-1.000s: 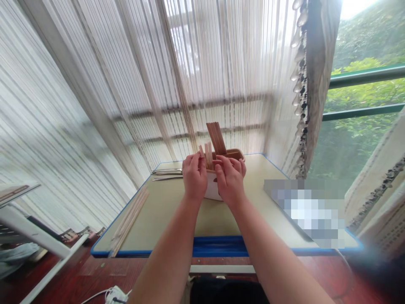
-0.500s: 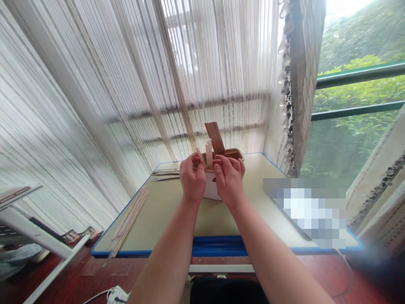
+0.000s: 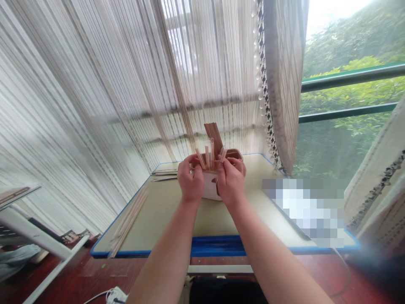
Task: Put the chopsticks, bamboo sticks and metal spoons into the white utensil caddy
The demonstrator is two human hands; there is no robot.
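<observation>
At the middle of the table stands a white holder (image 3: 210,186) with a brown inside. Several dark brown chopsticks (image 3: 214,137) lean upright in its back part. Pale wooden sticks in clear wrapping (image 3: 208,157) rise from its front part. My left hand (image 3: 190,179) is closed at the holder's left front, thumb and fingers pinching a pale wrapped stick (image 3: 200,158). At the right front, my right hand (image 3: 232,180) is closed with another pale wrapped stick (image 3: 223,153) between thumb and fingertips. The lower ends of the sticks are hidden.
Long pale wrapped sticks (image 3: 130,219) lie along the table's left edge. Shiny metal utensils (image 3: 164,173) lie at the back left. On the right is a blurred-out flat object (image 3: 303,211). A string curtain (image 3: 126,84) hangs behind the blue-edged table (image 3: 218,221).
My right hand has shifted slightly right, and a pale wrapped stick now shows upright between its fingertips. The pale sticks in front stand more spread apart. The left hand moved slightly left.
</observation>
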